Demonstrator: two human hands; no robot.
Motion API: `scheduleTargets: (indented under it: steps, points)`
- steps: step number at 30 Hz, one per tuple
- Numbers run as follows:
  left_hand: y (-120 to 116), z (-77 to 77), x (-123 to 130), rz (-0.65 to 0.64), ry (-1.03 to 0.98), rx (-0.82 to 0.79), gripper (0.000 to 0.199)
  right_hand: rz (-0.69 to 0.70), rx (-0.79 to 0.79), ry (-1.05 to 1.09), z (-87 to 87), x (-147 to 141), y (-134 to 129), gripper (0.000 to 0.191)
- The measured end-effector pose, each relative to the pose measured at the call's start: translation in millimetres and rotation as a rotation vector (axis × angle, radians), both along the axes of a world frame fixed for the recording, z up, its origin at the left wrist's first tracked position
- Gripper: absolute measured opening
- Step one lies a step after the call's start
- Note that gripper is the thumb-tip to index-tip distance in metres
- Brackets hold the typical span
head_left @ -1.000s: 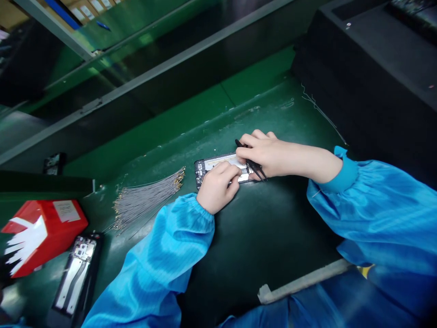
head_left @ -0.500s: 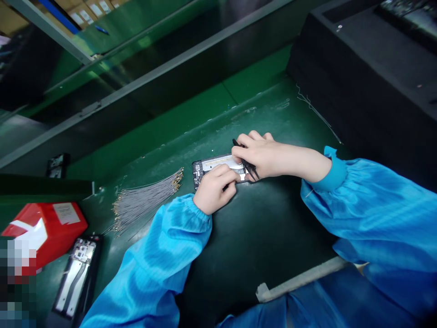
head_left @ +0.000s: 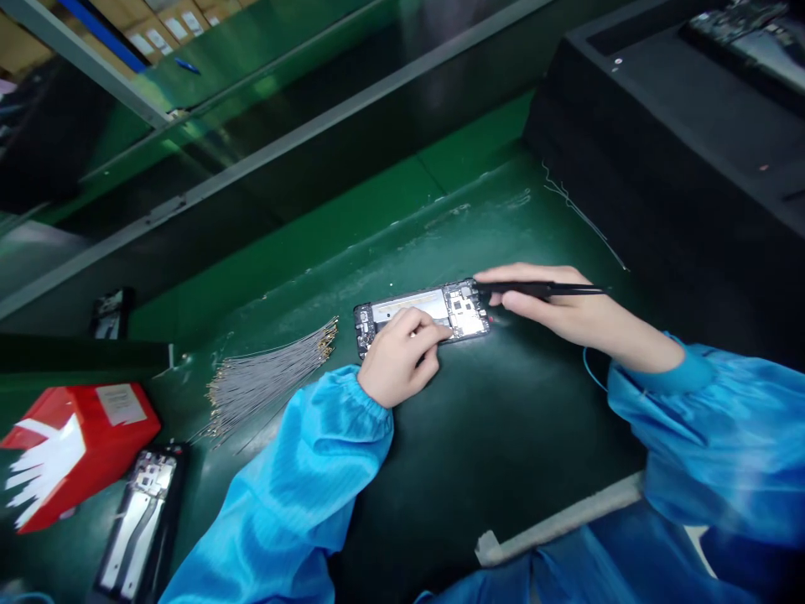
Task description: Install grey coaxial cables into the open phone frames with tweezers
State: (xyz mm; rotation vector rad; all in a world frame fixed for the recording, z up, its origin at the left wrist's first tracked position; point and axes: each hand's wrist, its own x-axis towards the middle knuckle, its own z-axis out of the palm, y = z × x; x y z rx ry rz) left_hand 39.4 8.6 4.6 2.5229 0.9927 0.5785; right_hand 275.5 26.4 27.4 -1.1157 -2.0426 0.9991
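Observation:
An opened phone (head_left: 412,304) lies flat on the green bench, its circuit board and silver battery bay bare. Across its lower middle rests my left hand (head_left: 406,352), fingers curled and pressed down on it, with the index fingertip by the lower edge of the board. My right hand (head_left: 553,306) is at the phone's right end, its fingertips touching or very close to the upper right corner. Black tweezers (head_left: 547,289) lie held in that hand, tips pointing right, away from the phone. A bundle of thin grey cables (head_left: 273,377) with gold-coloured ends lies left of the phone.
At the left stand a red box (head_left: 119,436) with white paper strips and another opened phone (head_left: 139,520). A further phone part (head_left: 111,312) lies farther back. A black foam block (head_left: 629,126) rises at the right; loose thin wires (head_left: 584,218) lie beside it.
My right hand has moved right, off the phone's middle to its right end, uncovering the board. The tweezers have swung round to point right. My left hand stays on the phone.

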Motion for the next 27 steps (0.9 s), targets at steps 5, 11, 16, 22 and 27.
scheduleTargets:
  steps: [5, 11, 16, 22, 27]
  points:
    - [-1.9, 0.2, 1.3, -0.038, 0.104, 0.101, 0.034, 0.03, -0.064, -0.029, -9.1, -2.8, -4.2, 0.018]
    - [-1.1, -1.2, 0.1, -0.032, 0.095, 0.113, 0.033, 0.012, -0.153, 0.009, -12.9, -4.6, -3.2, 0.017]
    - [-1.4, -2.3, 0.2, -0.01, 0.097, 0.131, 0.032, 0.008, -0.133, 0.005, -13.0, -4.5, -4.3, 0.017]
    - [-2.4, -3.6, -0.7, 0.001, 0.105, 0.149, 0.032, 0.004, -0.113, -0.002, -13.2, -4.7, -4.1, 0.013]
    - [-2.2, -4.3, -0.2, 0.007, 0.11, 0.149, 0.032, 0.013, -0.114, 0.004, -13.6, -4.3, -4.6, 0.013]
